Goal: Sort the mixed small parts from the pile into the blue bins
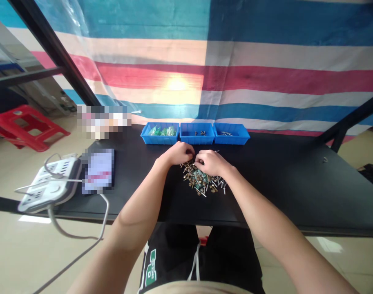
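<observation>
While I am standing near the table [296, 175], the head view is showing what I am judging to be a picking-through step. A mixed pile of small metal and greenish pieces [202, 179] is lying just nearer the person than the grip: the left hand [180, 153] is resting at its eleven o'clock, the right hand [212, 162] at one. Both grips are looking narrow and curled; whether either is holding a piece, I cannot tell. Three blue trays [197, 140] are standing beyond, from ten to one o'clock. The next move is seemingly calling for a fine pinch on single pieces.
</observation>
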The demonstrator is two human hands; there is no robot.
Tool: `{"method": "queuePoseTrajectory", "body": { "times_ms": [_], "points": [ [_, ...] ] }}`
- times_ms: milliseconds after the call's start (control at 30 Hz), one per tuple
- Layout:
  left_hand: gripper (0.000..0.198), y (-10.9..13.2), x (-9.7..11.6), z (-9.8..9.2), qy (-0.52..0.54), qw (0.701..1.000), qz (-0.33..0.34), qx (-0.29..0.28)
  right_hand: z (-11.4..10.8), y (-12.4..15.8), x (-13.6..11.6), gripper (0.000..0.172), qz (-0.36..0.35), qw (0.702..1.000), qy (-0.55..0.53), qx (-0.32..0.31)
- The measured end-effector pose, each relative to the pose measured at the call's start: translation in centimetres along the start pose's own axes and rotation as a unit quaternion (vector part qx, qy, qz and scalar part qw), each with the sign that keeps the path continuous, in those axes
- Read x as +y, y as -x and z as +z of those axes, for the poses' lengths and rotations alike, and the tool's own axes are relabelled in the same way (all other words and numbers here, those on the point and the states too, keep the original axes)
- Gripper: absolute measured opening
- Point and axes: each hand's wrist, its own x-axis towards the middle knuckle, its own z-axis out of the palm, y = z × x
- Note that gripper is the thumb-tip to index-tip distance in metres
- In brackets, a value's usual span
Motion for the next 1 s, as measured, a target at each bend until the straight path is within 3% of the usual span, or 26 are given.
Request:
{"method": "queuePoseTrajectory", "body": {
  "times_ms": [133,433,567,833,1000],
  "points": [
    [0.027,0.1,0.2,-0.2,0.033,0.999,-0.008,0.008,-0.2,-0.1,0.2,0.015,0.003,1.000,-0.020,0.024],
    [0.022,0.1,1.2,-0.3,0.125,0.992,-0.009,0.020,0.4,-0.5,0.9,0.024,0.050,0.980,-0.060,0.182],
    [0.025,-0.1,1.6,0.1,0.126,0.990,-0.004,0.057,0.5,-0.5,0.7,0.025,0.047,0.968,-0.093,0.228],
    [0.029,-0.1,1.6,0.2,0.117,0.990,-0.016,0.080,0.9,-0.7,1.0,0.028,0.070,0.955,-0.124,0.261],
    [0.026,0.0,1.5,0.1,0.113,0.989,-0.028,0.088,0.9,-0.5,0.8,0.031,0.048,0.961,-0.123,0.244]
  ]
}}
